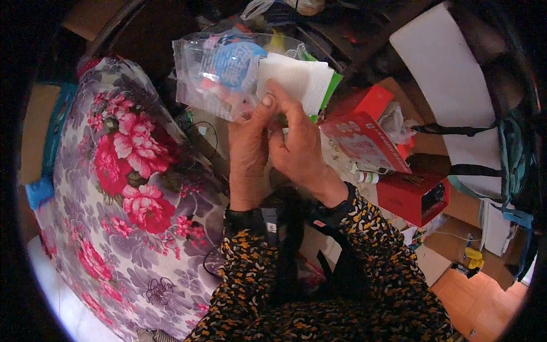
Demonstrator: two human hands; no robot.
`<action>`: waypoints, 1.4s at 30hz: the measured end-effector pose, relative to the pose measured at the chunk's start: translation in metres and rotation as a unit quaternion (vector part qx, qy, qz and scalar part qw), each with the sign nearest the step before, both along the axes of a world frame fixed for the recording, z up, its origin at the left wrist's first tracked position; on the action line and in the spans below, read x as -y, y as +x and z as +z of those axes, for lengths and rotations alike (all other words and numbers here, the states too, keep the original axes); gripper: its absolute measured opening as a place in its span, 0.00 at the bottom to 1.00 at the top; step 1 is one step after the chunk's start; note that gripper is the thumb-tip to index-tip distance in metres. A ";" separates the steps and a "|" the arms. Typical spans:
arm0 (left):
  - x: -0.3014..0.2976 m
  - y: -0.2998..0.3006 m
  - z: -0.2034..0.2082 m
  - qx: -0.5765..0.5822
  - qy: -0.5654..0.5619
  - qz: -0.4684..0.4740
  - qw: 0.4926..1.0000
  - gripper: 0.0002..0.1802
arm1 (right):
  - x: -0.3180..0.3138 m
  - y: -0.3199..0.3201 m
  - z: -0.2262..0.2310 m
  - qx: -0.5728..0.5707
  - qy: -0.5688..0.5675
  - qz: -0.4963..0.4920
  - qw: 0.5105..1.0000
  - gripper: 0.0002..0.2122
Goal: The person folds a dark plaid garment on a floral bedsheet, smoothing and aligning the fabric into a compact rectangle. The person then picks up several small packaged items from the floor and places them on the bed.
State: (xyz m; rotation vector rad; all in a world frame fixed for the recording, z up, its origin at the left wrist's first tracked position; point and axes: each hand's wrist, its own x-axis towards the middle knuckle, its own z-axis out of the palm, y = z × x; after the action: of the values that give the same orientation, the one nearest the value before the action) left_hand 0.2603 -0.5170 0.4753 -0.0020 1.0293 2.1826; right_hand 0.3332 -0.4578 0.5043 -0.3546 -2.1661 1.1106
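Note:
Both my hands are raised close together in the middle of the view, thumbs nearly touching. My left hand is closed on the lower edge of a clear plastic bag with a blue round print. Beside it my right hand is closed, its fingers against a stack of thin white sheets. Bright green material shows along the right edge of the stack. The bag and the stack overlap, and my fingertips are partly hidden behind them.
To the left lies a large floral cloth over something bulky. On the right stand a red printed box, an open red box, a small white bottle and a teal bag. A white panel leans at upper right.

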 end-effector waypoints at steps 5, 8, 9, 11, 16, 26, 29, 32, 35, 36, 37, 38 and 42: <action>-0.003 -0.006 -0.006 0.019 -0.055 0.099 0.993 0.24 | 0.001 -0.005 -0.011 -0.041 -0.153 0.025 0.987 0.26; -0.006 -0.006 -0.007 0.006 -0.117 0.129 0.985 0.24 | -0.002 -0.002 -0.013 -0.062 -0.197 0.020 0.978 0.23; -0.006 -0.006 -0.007 0.010 -0.108 0.140 0.984 0.23 | -0.003 0.001 -0.012 -0.057 -0.189 0.008 0.980 0.21; -0.007 -0.007 -0.008 0.027 -0.095 0.159 0.982 0.23 | -0.011 0.010 -0.010 -0.045 -0.149 -0.037 0.987 0.17; -0.005 -0.010 -0.012 0.034 -0.070 0.161 0.984 0.23 | -0.051 0.018 -0.010 -0.019 -0.219 -0.153 0.963 0.11; -0.009 -0.003 0.003 -0.044 -0.148 0.140 0.978 0.19 | -0.062 0.010 0.001 0.053 -0.228 -0.084 0.969 0.15; -0.007 -0.005 0.001 -0.005 -0.077 0.103 0.992 0.19 | -0.065 0.009 0.006 0.021 -0.352 -0.071 0.933 0.16; -0.002 -0.008 -0.008 0.009 -0.058 0.104 0.993 0.20 | -0.067 0.012 0.020 0.025 -0.375 -0.060 0.925 0.12; 0.001 -0.013 -0.015 0.023 -0.123 0.141 0.982 0.22 | -0.068 0.031 0.050 0.101 -0.299 -0.089 0.945 0.10; 0.001 -0.016 -0.017 0.064 -0.073 0.174 0.980 0.22 | -0.067 0.043 0.064 0.121 -0.271 -0.093 0.950 0.11; 0.002 -0.017 -0.017 0.034 -0.076 0.175 0.981 0.21 | -0.066 0.048 0.077 0.140 -0.244 -0.119 0.952 0.11; 0.001 -0.019 -0.017 0.068 -0.023 0.194 0.978 0.20 | -0.065 0.048 0.088 0.119 -0.227 -0.139 0.956 0.09; 0.003 -0.021 -0.014 0.081 -0.067 0.197 0.975 0.16 | -0.072 0.067 0.147 0.082 -0.242 -0.188 0.948 0.09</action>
State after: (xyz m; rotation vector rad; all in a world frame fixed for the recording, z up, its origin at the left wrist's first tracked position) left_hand 0.2394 -0.5198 0.4610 -0.4777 1.1553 2.4064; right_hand 0.3999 -0.3860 0.6510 -1.0665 -1.8235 1.4108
